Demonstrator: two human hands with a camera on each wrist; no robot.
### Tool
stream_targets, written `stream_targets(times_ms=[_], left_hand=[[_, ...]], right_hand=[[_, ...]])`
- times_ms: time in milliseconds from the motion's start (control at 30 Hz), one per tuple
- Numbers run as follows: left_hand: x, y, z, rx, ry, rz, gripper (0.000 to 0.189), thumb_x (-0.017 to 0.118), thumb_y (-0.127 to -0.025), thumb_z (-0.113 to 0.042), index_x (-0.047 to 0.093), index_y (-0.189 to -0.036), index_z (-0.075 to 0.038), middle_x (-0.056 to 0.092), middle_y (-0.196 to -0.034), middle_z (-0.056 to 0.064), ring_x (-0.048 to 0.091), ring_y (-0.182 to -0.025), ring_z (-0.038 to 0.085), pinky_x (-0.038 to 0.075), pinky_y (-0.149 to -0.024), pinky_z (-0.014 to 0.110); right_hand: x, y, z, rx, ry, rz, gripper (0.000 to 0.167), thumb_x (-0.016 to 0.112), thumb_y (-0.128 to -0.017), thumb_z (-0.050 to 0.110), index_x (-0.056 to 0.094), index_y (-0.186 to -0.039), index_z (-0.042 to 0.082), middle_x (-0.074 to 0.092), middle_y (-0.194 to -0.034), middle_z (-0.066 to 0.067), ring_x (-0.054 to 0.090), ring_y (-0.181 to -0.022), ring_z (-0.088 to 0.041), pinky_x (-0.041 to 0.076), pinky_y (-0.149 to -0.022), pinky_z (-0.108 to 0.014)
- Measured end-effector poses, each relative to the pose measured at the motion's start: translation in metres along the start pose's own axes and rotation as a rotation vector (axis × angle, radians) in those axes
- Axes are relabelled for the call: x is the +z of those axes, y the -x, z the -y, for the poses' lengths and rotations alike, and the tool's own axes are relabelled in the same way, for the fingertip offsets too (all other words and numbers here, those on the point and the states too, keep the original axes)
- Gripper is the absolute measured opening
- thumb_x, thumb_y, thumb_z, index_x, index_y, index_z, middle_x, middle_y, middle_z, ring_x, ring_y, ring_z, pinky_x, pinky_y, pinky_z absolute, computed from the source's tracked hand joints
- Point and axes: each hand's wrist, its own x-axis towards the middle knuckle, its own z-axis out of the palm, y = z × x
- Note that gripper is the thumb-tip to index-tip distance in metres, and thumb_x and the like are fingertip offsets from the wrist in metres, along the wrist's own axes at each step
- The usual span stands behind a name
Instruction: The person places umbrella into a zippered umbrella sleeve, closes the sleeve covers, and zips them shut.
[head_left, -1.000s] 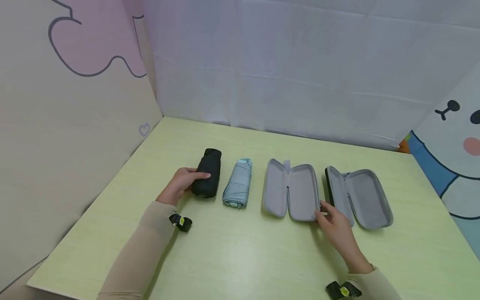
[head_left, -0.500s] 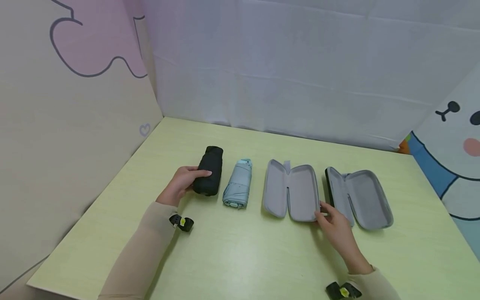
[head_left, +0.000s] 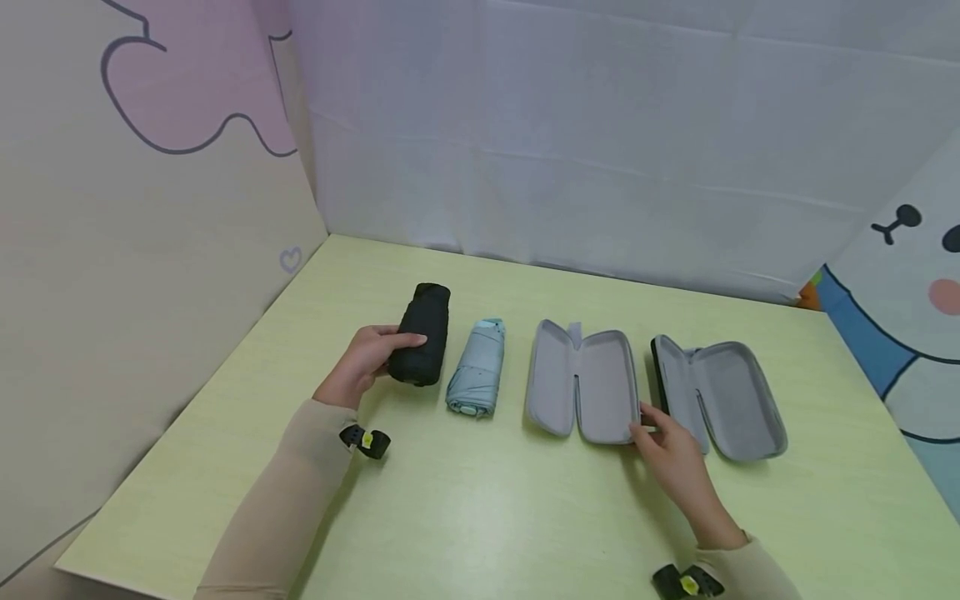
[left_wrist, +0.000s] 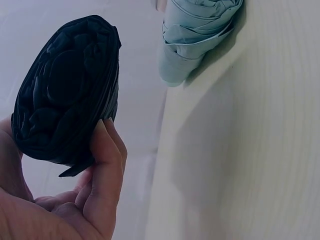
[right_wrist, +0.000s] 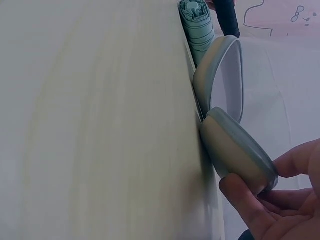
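Note:
In the head view my left hand (head_left: pixel 367 358) grips a black folded umbrella (head_left: pixel 429 321), thumb across its top. The left wrist view shows the end of this black umbrella (left_wrist: pixel 67 80) held between thumb and fingers, above the table. Just to its right lies a light blue folded umbrella (head_left: pixel 478 371). My right hand (head_left: pixel 678 471) pinches the near right rim of an open grey-lined case (head_left: pixel 606 383). From the right wrist, that case's outer shell (right_wrist: pixel 235 150) looks beige with a grey-green rim, thumb and fingers at its corner.
Right of the right hand is a second open grey case (head_left: pixel 737 404) with a dark outer side. Everything rests on a pale yellow-green table (head_left: pixel 480 508). A white sheet (head_left: pixel 585 142) hangs behind it, and a wall panel (head_left: pixel 172 275) borders the left side.
My left hand has raised the black umbrella and shifted it slightly away and to the right. The right hand stays at the rim of the case.

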Motion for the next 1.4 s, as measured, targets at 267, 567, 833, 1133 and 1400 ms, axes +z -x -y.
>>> stream_targets(times_ms=[267, 567, 833, 1133, 1400], left_hand=[[0.004, 0.005, -0.002, 0.019, 0.022, 0.001, 0.064, 0.072, -0.082, -0.025, 0.045, -0.134, 0.001, 0.054, -0.124, 0.019, 0.063, -0.088, 0.016, 0.051, -0.073, 0.027], [0.007, 0.006, -0.005, 0.018, 0.043, -0.008, 0.065, 0.073, -0.081, -0.026, 0.046, -0.134, -0.001, 0.056, -0.123, 0.018, 0.063, -0.088, 0.017, 0.051, -0.072, 0.027], [0.01, 0.008, -0.008, 0.025, 0.051, -0.015, 0.064, 0.072, -0.081, -0.025, 0.046, -0.133, 0.0, 0.056, -0.121, 0.018, 0.063, -0.082, 0.015, 0.051, -0.069, 0.026], [0.016, 0.011, -0.011, 0.037, 0.076, -0.001, 0.063, 0.073, -0.081, -0.024, 0.046, -0.133, 0.0, 0.057, -0.12, 0.018, 0.064, -0.081, 0.015, 0.052, -0.069, 0.027], [0.018, 0.014, -0.016, 0.042, 0.087, 0.006, 0.063, 0.073, -0.081, -0.024, 0.047, -0.133, 0.0, 0.058, -0.12, 0.019, 0.065, -0.079, 0.014, 0.052, -0.068, 0.026]], right_hand=[[0.0, 0.0, -0.002, -0.002, 0.005, 0.011, 0.045, 0.051, -0.096, 0.014, 0.04, -0.135, -0.008, 0.057, -0.114, -0.026, 0.065, -0.088, -0.027, 0.05, -0.068, -0.027], [0.001, 0.001, -0.002, 0.003, 0.0, 0.019, 0.046, 0.051, -0.097, 0.014, 0.04, -0.135, -0.008, 0.057, -0.115, -0.026, 0.065, -0.088, -0.027, 0.049, -0.068, -0.025], [0.001, 0.001, -0.002, -0.005, -0.011, 0.009, 0.045, 0.051, -0.096, 0.012, 0.041, -0.134, -0.009, 0.058, -0.113, -0.027, 0.065, -0.087, -0.028, 0.049, -0.067, -0.024], [0.001, 0.002, -0.001, -0.01, -0.001, 0.016, 0.045, 0.051, -0.096, 0.011, 0.039, -0.134, -0.011, 0.055, -0.118, -0.027, 0.064, -0.091, -0.029, 0.049, -0.068, -0.023], [0.001, 0.003, 0.0, -0.009, -0.01, 0.012, 0.045, 0.051, -0.096, 0.011, 0.039, -0.134, -0.011, 0.055, -0.117, -0.026, 0.063, -0.091, -0.029, 0.049, -0.069, -0.023]])
